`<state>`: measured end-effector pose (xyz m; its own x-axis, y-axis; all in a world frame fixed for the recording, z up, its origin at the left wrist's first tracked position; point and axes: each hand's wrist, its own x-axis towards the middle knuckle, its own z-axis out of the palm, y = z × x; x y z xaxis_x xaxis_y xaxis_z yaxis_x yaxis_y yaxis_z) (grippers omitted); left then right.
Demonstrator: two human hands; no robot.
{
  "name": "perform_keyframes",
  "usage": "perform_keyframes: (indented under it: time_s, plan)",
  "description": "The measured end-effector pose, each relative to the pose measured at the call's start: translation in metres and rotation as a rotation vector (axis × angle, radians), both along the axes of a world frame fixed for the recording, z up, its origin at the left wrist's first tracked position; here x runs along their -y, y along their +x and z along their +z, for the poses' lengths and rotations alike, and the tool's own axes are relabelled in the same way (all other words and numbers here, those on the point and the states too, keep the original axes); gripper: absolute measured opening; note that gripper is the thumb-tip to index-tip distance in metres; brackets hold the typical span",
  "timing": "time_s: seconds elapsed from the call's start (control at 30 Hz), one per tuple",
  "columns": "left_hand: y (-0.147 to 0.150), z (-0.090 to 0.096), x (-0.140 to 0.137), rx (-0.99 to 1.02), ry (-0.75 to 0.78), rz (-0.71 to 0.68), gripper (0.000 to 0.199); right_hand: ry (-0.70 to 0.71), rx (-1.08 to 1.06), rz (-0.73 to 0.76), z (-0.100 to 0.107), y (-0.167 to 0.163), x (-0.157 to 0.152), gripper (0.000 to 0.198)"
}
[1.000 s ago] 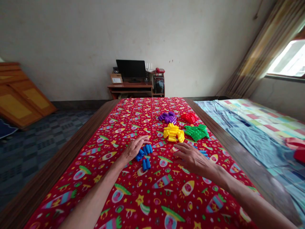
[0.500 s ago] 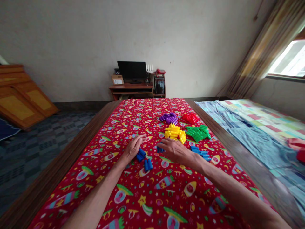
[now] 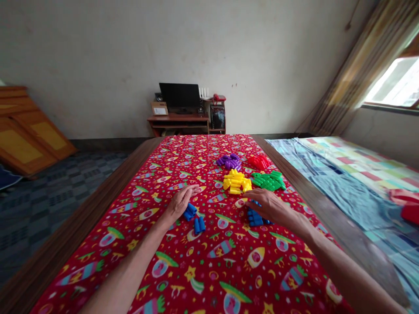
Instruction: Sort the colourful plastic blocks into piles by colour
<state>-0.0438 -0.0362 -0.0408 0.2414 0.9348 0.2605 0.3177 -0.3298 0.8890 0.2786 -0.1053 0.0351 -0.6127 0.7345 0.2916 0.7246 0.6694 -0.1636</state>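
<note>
My left hand (image 3: pixel 181 201) lies on the red patterned cloth with its fingers stretched out and nothing gripped. Close to its palm side are a small cluster of blue plastic blocks (image 3: pixel 190 212) and, a little nearer to me, another blue pair (image 3: pixel 199 225). My right hand (image 3: pixel 266 204) is over a blue pile (image 3: pixel 257 218) on the right, its fingers curled down onto blue blocks at the pile's far edge. The hand hides part of that pile. Just beyond it lie yellow blocks (image 3: pixel 236 181) and green blocks (image 3: pixel 269 180).
Farther back are purple pieces (image 3: pixel 229 162) and red pieces (image 3: pixel 259 162). The cloth (image 3: pixel 196 266) covers a long table with a dark wooden edge (image 3: pixel 301 196). A bed (image 3: pixel 353 179) stands to the right. A desk with a monitor (image 3: pixel 179 97) is against the wall.
My right hand has moved right from the table's middle to the blue pile, carrying the blue blocks it held. My left hand stays by the blue pieces; the view has shifted slightly.
</note>
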Motion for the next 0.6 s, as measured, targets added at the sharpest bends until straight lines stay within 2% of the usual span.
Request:
perform_keyframes:
  time_s: [0.13, 0.2, 0.3, 0.37, 0.43, 0.47, 0.6]
  plan:
    - [-0.002, -0.005, -0.004, 0.101, -0.064, -0.013, 0.058, -0.058, 0.036, 0.189, -0.003, -0.068, -0.001, 0.02]
    - [-0.003, -0.01, -0.009, 0.193, -0.096, -0.013, 0.06, -0.025, 0.089, 0.255, -0.013, -0.11, -0.007, 0.016]
    - [-0.004, -0.014, -0.017, 0.318, -0.134, 0.032, 0.063, -0.005, 0.141, 0.168, -0.028, -0.161, -0.018, 0.026]
    - [-0.004, -0.015, -0.02, 0.389, -0.163, 0.084, 0.063, -0.017, 0.171, 0.134, -0.032, -0.178, -0.025, 0.024]
    - [-0.004, -0.014, -0.02, 0.452, -0.185, 0.12, 0.059, -0.037, 0.187, 0.134, -0.03, -0.178, -0.029, 0.016]
    - [-0.004, -0.013, -0.019, 0.471, -0.188, 0.124, 0.057, -0.045, 0.181, 0.128, -0.027, -0.17, -0.029, 0.018]
    - [-0.003, -0.007, -0.011, 0.398, -0.147, 0.073, 0.052, -0.016, 0.046, 0.064, -0.011, -0.107, -0.019, 0.029]
